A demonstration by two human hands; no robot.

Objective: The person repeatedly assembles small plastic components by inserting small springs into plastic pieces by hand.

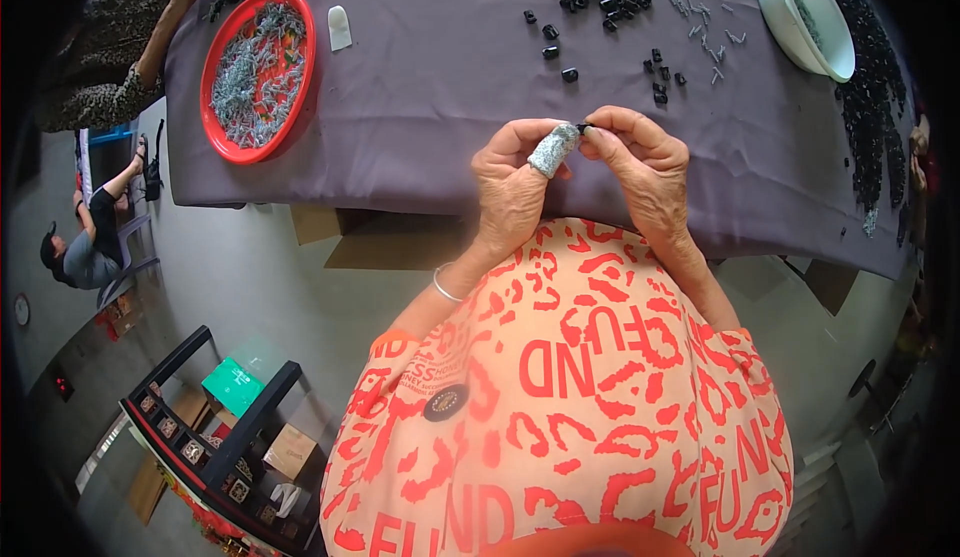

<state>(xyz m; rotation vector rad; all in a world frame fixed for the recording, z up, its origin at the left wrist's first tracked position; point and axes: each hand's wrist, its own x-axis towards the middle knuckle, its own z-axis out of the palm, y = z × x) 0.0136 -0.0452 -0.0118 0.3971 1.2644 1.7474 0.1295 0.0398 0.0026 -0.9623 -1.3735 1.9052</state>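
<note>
A small black part (584,129) is held at the meeting fingertips of the left hand (512,182) and the right hand (652,172). Only a little of it appears between the fingers, so its full shape cannot be told. It is dark and is seen over the purple-grey tablecloth (400,127). Beside it, a pale grey finger cover (553,150), tube-shaped and with speckled, rough surface, is worn on the left hand, slanting upward to the right, toward this part.
</note>
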